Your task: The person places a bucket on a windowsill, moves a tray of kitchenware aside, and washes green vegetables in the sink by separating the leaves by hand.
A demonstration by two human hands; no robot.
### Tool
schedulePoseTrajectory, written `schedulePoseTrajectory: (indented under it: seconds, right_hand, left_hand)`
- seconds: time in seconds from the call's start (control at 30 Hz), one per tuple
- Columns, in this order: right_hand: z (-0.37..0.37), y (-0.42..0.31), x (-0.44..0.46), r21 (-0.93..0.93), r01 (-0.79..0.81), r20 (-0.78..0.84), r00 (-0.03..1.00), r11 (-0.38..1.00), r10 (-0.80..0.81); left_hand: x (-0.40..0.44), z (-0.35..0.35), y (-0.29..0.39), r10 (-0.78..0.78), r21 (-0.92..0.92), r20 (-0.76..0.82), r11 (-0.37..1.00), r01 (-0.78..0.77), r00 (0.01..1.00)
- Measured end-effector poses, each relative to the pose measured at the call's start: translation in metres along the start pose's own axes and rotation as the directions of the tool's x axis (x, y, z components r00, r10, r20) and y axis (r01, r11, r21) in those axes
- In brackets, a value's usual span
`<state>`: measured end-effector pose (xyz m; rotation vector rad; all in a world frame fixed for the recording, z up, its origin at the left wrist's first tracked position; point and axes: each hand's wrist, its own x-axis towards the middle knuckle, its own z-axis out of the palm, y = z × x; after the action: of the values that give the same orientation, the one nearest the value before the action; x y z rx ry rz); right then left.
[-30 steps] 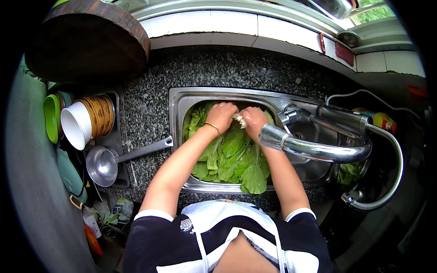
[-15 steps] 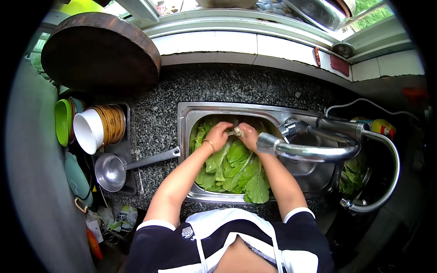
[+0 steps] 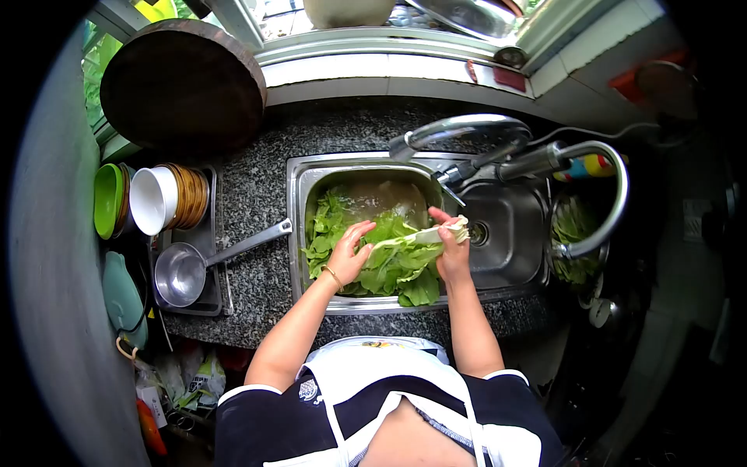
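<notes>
Sideways lies the held stalk — base right, leafy end apparently left.

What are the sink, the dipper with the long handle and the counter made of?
The sink looks like stainless steel: grey and shiny with bright reflections. The dipper looks like smooth grey metal, perhaps aluminium or steel; it has a soft shine. The counter seems to be polished stone, maybe granite, because it's speckled black and white.

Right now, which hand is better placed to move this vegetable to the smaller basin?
Probably your right hand: it holds the vegetable near its white end, closer to the smaller basin than your left hand.
</notes>
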<state>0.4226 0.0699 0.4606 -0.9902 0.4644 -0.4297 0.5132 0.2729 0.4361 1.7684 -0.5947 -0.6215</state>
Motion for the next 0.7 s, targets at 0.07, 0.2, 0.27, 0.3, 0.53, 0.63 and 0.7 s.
schedulePoseTrajectory:
  seconds: [0.07, 0.2, 0.27, 0.3, 0.53, 0.63, 0.7]
  right_hand:
    - [-0.014, -0.003, -0.007, 0.187, -0.002, -0.046, 0.999, 0.982, 0.011]
    - [-0.055, -0.026, -0.013, 0.454, 0.168, -0.232, 0.97, 0.875, -0.066]
    - [-0.086, -0.038, -0.014, 0.326, 0.211, -0.388, 0.919, 0.922, -0.073]
    - [-0.101, -0.046, -0.014, 0.206, 0.208, -0.467, 0.88, 0.956, -0.09]
    - [-0.148, -0.189, -0.023, -0.391, 0.442, -0.602, 0.541, 0.807, -0.588]
    - [-0.186, -0.228, 0.001, -0.708, 0.428, -0.417, 0.388, 0.561, -0.822]
    - [-0.211, -0.231, 0.022, -0.918, 0.28, -0.171, 0.36, 0.281, -0.917]
  left_hand:
    - [-0.005, 0.011, 0.006, -0.074, -0.093, -0.07, 0.993, 0.068, 0.995]
    - [-0.017, 0.024, -0.012, 0.007, -0.056, -0.164, 0.998, -0.016, 0.986]
    - [-0.028, 0.023, -0.008, -0.026, -0.058, -0.155, 0.998, 0.017, 0.988]
    - [-0.032, 0.022, -0.01, -0.049, -0.059, -0.149, 0.997, 0.04, 0.988]
    - [-0.044, 0.006, -0.015, -0.017, 0.0, -0.215, 1.0, 0.017, 0.977]
    - [-0.036, -0.002, -0.013, 0.001, 0.041, -0.216, 0.999, 0.008, 0.976]
    - [-0.027, -0.008, -0.007, 0.044, 0.093, -0.22, 0.995, -0.024, 0.974]
